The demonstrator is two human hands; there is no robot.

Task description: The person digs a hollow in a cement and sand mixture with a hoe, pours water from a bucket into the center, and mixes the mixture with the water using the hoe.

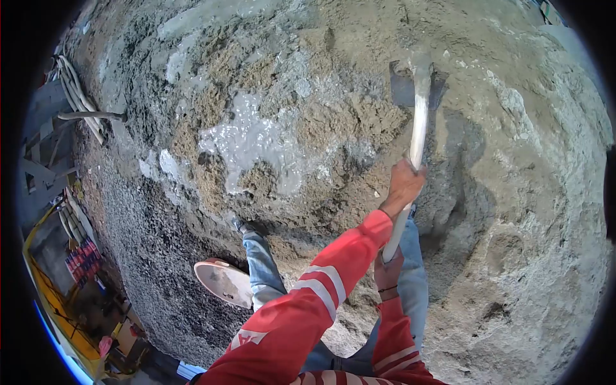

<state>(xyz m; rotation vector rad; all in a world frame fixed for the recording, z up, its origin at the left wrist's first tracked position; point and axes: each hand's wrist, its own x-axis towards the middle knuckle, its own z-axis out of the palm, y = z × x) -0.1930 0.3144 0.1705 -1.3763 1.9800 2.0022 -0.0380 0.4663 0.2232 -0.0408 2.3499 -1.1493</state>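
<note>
A hoe with a pale, mud-smeared handle (420, 122) runs up the right half of the head view. Its dark, wide blade (402, 88) rests on the wet, sandy mix at the far end. Partway along the handle, my left hand (405, 184) is closed round it. My right hand (388, 271) grips the handle's near end, close to my right leg. Both arms are in red sleeves with pale stripes. Left of the hoe lies the heap of sand mix (359, 119), with a puddle of shiny grey slurry (247, 138) in it.
A shallow pan (224, 282) sits on dark gravel (173, 289) beside my left leg. Pale poles or pipes (76, 90) and a dark bar (90, 116) lie at the left edge. Farther down are a yellow edge (38, 269) and assorted clutter. My shadow falls right of the hoe.
</note>
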